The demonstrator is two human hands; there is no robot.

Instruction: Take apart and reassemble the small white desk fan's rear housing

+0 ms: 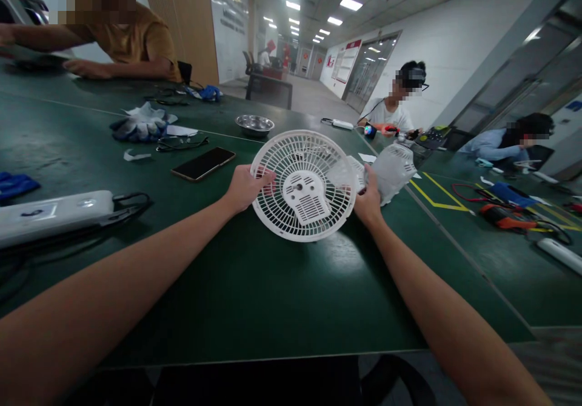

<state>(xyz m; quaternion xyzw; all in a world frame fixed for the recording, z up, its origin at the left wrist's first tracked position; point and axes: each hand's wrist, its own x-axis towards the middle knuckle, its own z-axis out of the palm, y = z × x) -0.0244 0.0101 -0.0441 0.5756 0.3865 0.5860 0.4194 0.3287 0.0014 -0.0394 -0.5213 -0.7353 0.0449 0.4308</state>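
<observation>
A round white fan grille (307, 197) is held up in front of me, tilted so its slotted centre plate faces me. My left hand (245, 189) grips its left rim, thumb across the ribs. At the opposite rim, my right hand (369, 200) has its fingers closed on the edge, partly hidden behind it. Just beyond the right hand is a translucent white plastic part (391, 173) with a slotted end; whether the hand touches it I cannot tell.
On the green table (254, 309) are a phone (204, 163), a metal bowl (254, 125), work gloves (143, 121), a white power strip (59, 215) and an orange multimeter (507, 217). Several people sit around, one person (388, 112) across the table.
</observation>
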